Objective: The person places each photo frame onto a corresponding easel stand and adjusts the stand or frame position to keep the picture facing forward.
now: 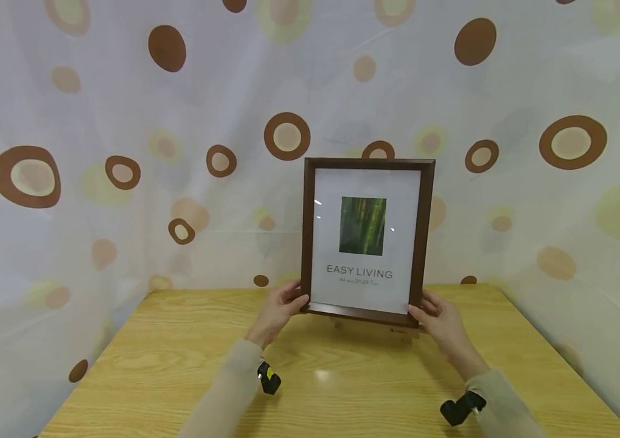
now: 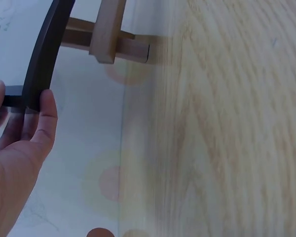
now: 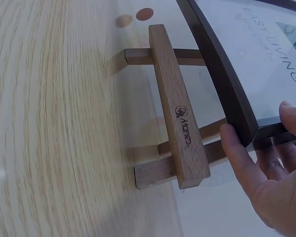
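A dark brown picture frame [image 1: 423,237], with a green picture [image 1: 363,226] and the words "EASY LIVING" under its glass, stands nearly upright between my hands, slightly tilted. My left hand [image 1: 278,309] grips its lower left corner, thumb on the front and fingers beneath and behind. At the lower right corner, my right hand [image 1: 446,325] holds it the same way. Just below the frame is a small wooden easel [image 3: 175,108] with a dark logo on its front bar, mostly hidden in the head view. In the right wrist view a gap shows between that bar and the frame.
The light wood table [image 1: 178,359] runs back to a white curtain [image 1: 222,79] printed with brown and beige dots. The curtain hangs behind and along both sides. Black wrist cameras [image 1: 269,378] are strapped over my sleeves.
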`<state>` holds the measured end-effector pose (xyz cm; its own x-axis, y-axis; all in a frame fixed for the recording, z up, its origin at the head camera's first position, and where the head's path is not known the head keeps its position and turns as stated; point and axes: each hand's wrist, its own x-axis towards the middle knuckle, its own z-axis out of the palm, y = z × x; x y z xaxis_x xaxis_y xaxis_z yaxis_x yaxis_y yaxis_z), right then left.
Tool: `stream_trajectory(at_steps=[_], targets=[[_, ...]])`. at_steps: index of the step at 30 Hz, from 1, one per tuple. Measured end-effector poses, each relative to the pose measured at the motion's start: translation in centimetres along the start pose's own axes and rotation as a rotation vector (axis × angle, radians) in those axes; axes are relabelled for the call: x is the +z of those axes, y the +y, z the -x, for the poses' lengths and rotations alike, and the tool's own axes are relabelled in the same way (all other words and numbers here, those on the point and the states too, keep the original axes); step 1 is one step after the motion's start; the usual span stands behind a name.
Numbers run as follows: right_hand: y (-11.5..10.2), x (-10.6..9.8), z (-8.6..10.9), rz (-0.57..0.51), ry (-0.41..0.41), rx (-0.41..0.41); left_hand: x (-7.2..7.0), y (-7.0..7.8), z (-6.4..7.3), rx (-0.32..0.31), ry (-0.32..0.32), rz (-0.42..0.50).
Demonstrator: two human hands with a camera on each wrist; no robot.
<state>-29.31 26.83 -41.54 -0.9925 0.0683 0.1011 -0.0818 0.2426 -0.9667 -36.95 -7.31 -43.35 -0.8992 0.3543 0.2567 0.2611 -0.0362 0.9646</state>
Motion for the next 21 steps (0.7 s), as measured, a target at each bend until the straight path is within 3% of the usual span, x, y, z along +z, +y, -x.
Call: stream_trajectory(at_steps=[7, 21], targets=[[0.2, -0.9, 0.2, 0.013, 0.016, 0.007, 1.4, -0.5, -0.3, 0.026, 0.014, -0.03], [1.5, -2.6, 0.1, -0.011, 0.043, 0.045, 3.6, -1.0, -1.9, 0.025, -0.006, 0.018]])
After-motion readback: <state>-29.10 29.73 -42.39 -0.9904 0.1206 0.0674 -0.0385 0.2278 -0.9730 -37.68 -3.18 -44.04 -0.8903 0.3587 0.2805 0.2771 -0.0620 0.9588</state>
